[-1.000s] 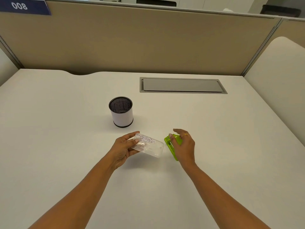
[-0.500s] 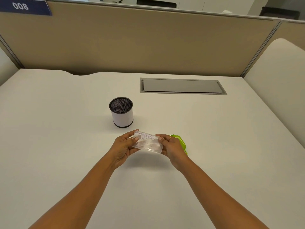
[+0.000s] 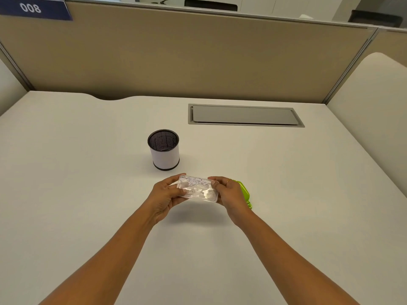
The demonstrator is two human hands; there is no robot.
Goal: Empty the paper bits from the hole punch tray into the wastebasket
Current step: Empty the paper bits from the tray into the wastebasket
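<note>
Head view. Inspector A: Lower centre of frame first. What do the hands hold?

Inspector B: The left hand [image 3: 164, 195] and the right hand [image 3: 231, 194] each grasp one short end of the clear tray [image 3: 198, 191], fingers curled round its edges. A shadow on the desk [image 3: 88, 205] beneath suggests the tray is held clear of the surface.

Inspector A: Is the tray off the punch?

Inspector B: Yes. The green hole punch [image 3: 245, 190] lies on the desk just behind the right hand and is partly hidden by it. Neither hand grips it. Detachment is judged complete.

Inspector A: Contents?

Inspector B: The paper bits [image 3: 193, 180] are in the tray, bunched along its far side. Emptying is judged not yet begun.

Inspector A: And the wastebasket?

Inspector B: The wastebasket [image 3: 164, 150] stands upright near the middle of the frame, beyond the hands and slightly left, apart from the tray. Its mesh interior is dark, so it cannot be told whether it holds any bits.

Inspector A: Further back?

Inspector B: A closed grey hatch [image 3: 244, 115] sits right of centre, then the tan partition [image 3: 198, 58] runs across the upper frame.

Inspector A: Assessment?

Inspector B: Roughly midway. Outstanding: carry the tray over the rim, tip it out, and presumably refit it to the punch.
</note>
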